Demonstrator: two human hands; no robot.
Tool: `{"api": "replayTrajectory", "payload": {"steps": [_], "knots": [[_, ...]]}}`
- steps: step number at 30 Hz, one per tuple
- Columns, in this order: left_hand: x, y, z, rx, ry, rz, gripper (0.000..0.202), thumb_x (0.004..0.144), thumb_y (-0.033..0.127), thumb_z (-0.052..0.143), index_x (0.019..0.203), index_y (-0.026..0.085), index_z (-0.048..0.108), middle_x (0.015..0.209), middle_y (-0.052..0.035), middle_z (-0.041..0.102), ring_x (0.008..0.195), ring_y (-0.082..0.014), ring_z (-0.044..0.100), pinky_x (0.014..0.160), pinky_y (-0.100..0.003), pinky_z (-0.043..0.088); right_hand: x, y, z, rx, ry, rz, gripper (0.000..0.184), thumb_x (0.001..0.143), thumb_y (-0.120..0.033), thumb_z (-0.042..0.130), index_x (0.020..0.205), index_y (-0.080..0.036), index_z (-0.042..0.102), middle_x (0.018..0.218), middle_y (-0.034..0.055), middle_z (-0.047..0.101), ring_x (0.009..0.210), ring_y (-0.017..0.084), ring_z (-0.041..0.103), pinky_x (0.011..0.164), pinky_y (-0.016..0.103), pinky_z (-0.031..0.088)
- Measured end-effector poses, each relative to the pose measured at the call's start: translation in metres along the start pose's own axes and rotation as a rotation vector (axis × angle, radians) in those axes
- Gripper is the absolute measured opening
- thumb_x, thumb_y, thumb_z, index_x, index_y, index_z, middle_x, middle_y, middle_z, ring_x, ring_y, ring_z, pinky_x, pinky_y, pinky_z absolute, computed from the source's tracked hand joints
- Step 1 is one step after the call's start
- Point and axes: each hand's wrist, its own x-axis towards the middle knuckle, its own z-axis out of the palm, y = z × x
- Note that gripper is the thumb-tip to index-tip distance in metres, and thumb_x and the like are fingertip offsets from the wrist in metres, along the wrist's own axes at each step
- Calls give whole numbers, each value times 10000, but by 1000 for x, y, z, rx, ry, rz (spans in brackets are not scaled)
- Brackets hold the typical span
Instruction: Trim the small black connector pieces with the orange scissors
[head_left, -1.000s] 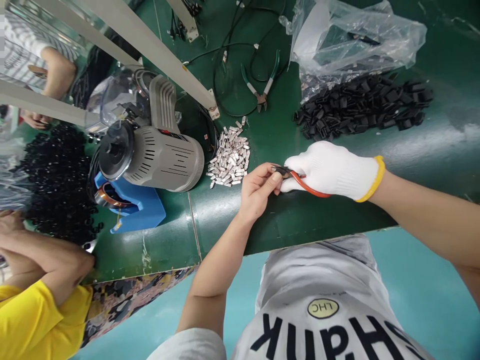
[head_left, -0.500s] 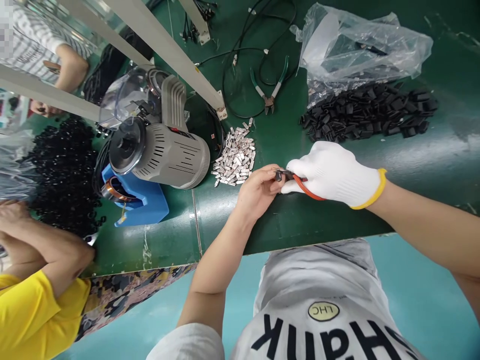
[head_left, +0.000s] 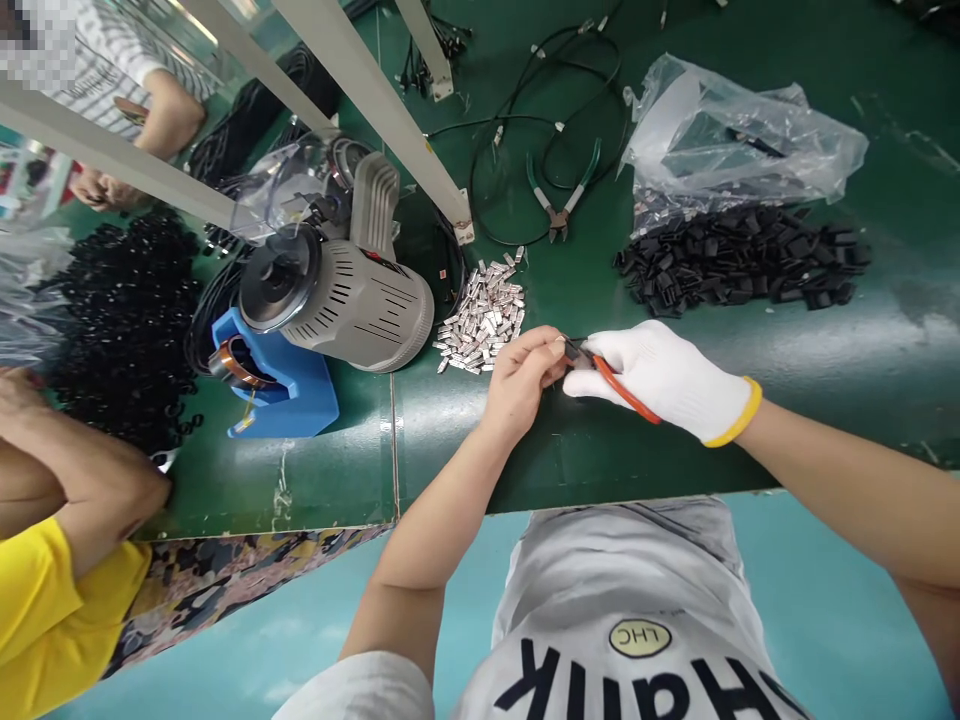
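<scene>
My right hand (head_left: 652, 375), in a white glove with a yellow cuff, is closed around red-handled pliers (head_left: 626, 388). The jaws point left and meet the fingertips of my bare left hand (head_left: 521, 375). That hand is pinched shut on something small; fingers and jaws mostly hide it, so I cannot make out its kind. Just left of and beyond my left hand lies a heap of small silvery metal connectors (head_left: 484, 315). Farther off, beyond the gloved hand, is a pile of small black plastic pieces (head_left: 742, 260).
Green-handled cutters (head_left: 559, 210) lie spread beside looped black cable (head_left: 480, 190). A clear plastic bag (head_left: 750, 140) touches the black pile. A grey machine (head_left: 360, 305) and blue tape dispenser (head_left: 311, 395) stand left, under metal posts (head_left: 375, 95). Co-workers' arms (head_left: 82, 450) are at far left.
The pliers' red handle has swung outward from the gloved palm and shows more. My right hand has tilted and dropped slightly. The whole view has shifted a little.
</scene>
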Motion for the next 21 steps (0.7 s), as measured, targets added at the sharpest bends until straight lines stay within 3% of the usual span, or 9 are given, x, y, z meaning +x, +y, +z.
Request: {"api": "replayTrajectory", "payload": {"steps": [3,6,8,11,14,17,21], "knots": [[-1,-1,-2,228,20,244,306,912,409,663,711,182,624,719,-5,511,654,-111,453,623,-264,376,-2,-8,3,229,-65,67,508,860,-595,628,608,-212,409,519,-42,477,515,99,396,517,267,229],[-3,1,-4,438,35,424,293,955,411,614,760,198,661,751,-29,558,735,-158,494,720,-314,407,-3,-17,-2,585,-152,187,465,888,-593,602,631,-228,473,497,-27,529,475,123,469,494,267,308],[-4,2,-5,532,65,471,295,965,412,600,773,203,679,729,-34,552,733,-171,482,731,-327,398,-3,-19,-11,794,-92,258,417,914,-601,575,714,-235,557,483,-23,527,467,147,492,492,283,361],[-5,0,-5,497,74,432,297,959,440,612,810,202,710,745,-41,576,736,-172,500,730,-322,400,-3,-18,-26,951,133,246,380,938,-602,576,837,-238,620,499,-36,491,487,154,492,507,296,409],[-5,-3,-5,330,26,323,311,954,483,619,902,197,727,761,-32,596,696,-145,508,684,-294,405,-1,-17,-35,896,255,198,345,937,-571,613,913,-229,652,562,-28,514,541,154,520,545,301,448],[-5,-4,-5,265,-31,262,335,960,505,607,944,185,707,696,2,550,617,-114,469,627,-275,388,1,-19,-33,756,353,175,206,915,-429,650,964,-230,649,672,-4,606,641,166,601,633,314,502],[-6,-6,-6,279,-57,259,330,974,499,584,945,183,676,656,23,516,606,-108,453,618,-269,373,2,-24,-24,519,296,138,254,836,-361,692,1060,-254,640,883,17,716,772,185,684,706,330,532]]}}
